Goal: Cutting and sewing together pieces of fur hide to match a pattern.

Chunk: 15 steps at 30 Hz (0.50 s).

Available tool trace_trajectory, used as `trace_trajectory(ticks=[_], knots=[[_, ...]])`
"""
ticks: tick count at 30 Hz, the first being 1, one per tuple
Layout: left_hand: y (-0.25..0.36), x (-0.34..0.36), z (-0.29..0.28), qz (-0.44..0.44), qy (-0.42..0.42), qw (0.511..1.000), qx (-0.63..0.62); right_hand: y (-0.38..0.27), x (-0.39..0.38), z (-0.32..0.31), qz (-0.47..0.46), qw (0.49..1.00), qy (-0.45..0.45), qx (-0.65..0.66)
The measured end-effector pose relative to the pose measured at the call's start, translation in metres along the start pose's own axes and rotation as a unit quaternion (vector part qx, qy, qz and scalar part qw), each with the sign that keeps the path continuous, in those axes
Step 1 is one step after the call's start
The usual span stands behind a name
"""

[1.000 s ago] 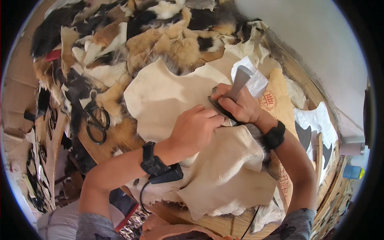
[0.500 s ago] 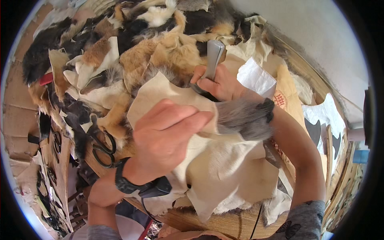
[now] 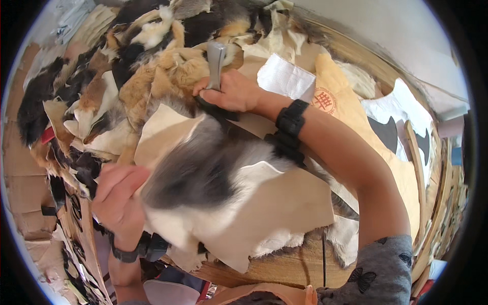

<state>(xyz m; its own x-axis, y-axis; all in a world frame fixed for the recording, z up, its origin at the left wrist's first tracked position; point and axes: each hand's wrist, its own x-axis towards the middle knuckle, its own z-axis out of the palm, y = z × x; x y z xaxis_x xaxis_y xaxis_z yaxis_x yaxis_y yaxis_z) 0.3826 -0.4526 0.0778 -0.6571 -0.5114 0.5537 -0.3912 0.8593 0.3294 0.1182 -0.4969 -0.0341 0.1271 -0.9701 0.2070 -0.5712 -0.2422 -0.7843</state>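
My right hand (image 3: 231,91) is wrapped round a tool with a flat grey metal handle (image 3: 215,58) that stands upright. A dark part of it shows below my fingers, so its exact kind is unclear. Below lies a grey-furred pelt (image 3: 195,165), fur side up and blurred by motion, with pale skin along its edges. My left hand (image 3: 119,201), fingers closed, is at the pelt's left edge and seems to grip it; the fingertips are smeared. Under the pelt spreads a larger cream hide (image 3: 284,203).
Tan, black and white fur pieces (image 3: 168,71) are heaped at the far left. A white woven sheet (image 3: 285,77) and a yellow-brown paper sack (image 3: 351,101) lie beyond my right arm. Wooden strips (image 3: 416,178) line the right side. The wooden table edge (image 3: 284,267) is near me.
My left hand has moved left and toward me, and grey fur now faces up where pale skin showed. My right hand still grips the metal-handled tool. The whole view has shifted.
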Motion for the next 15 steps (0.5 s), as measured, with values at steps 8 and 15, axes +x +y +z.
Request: trace_trajectory(ticks=[8, 15], knots=[[0.003, -0.029, -0.014, -0.038, -0.109, 0.992, 0.051, 0.014, -0.012, -0.005, -0.109, 0.988, 0.105, 0.013], [0.005, -0.043, -0.011, -0.051, -0.083, 0.994, 0.051, -0.073, -0.088, -0.077, 0.016, 0.964, 0.124, -0.235]])
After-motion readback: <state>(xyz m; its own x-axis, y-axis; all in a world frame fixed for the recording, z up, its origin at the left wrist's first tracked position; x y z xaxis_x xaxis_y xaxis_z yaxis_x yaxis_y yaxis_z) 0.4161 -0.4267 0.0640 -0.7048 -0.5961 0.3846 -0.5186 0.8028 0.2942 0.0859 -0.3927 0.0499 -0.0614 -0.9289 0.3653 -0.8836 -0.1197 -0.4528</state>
